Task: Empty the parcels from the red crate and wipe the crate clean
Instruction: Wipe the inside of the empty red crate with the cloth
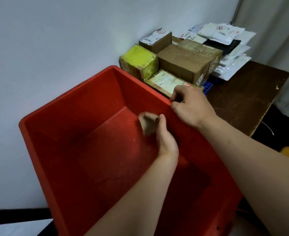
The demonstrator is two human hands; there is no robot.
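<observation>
Red crate [68,133] filling the lower centre of the frame, tilted, open mouth turned up and toward the camera. Long axis running from the lower right to the upper left, far corner pointing at the white wall [55,40] in the upper left. No parcels inside; only bare red floor and walls, scuffed and dusty.

Left hand [165,142] reaching into the crate at mid-frame, fingers clenched around a small brownish cloth [148,122], blurred, pressed close to the inner right wall. Exact contact with the wall hard to tell through the blur.

Right hand [189,106] on the crate's right rim, centre right, fingers curled and pinching the edge.

Parcels stacked on a dark brown table [252,92] in the upper right, just beyond the rim: a yellow-wrapped box [138,60], a large cardboard box [189,62], a smaller labelled box [155,40] behind, a flat taped parcel [165,80] touching the crate's rim, and a heap of white and black mailer bags [225,38] at the far right.
</observation>
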